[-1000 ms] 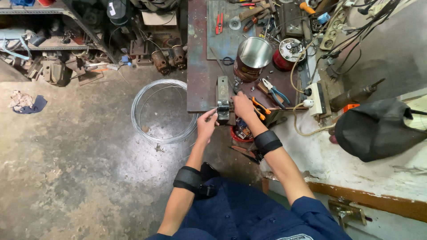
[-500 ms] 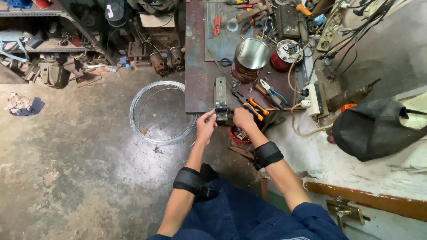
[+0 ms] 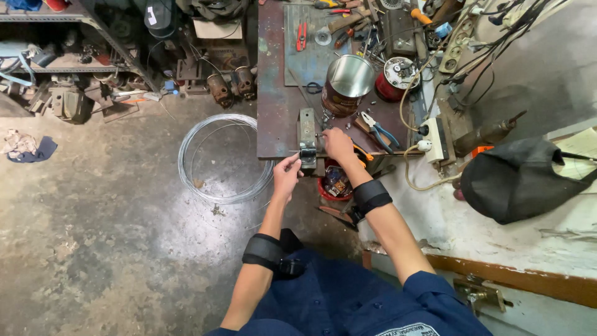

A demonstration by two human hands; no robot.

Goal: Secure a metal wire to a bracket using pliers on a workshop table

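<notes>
Mid-step at the small bench fixture (image 3: 307,138), centre of frame, mounted on the front edge of the rusty steel bench (image 3: 273,93). It looks like a wire bending or cutting jig; can't tell which.

Left hand (image 3: 286,174) is sitting just below the fixture, fingers pinched together on what appears to be thin wire (image 3: 292,151) feeding into its near end. Right hand (image 3: 339,144) is sitting just right of the fixture, fingers curled shut around a small handle or pin at its side; exact part is hidden by the hand.

Wire coil (image 3: 221,158) is lying on the concrete floor, left of centre, near the left hand. Tin can (image 3: 347,84) and blue-handled pliers (image 3: 379,130) are sitting on the bench above and right of the hands, untouched.

Judgement: wire is being positioned in the jig. Next move calls for steady left-hand tension while the right works the handle.
</notes>
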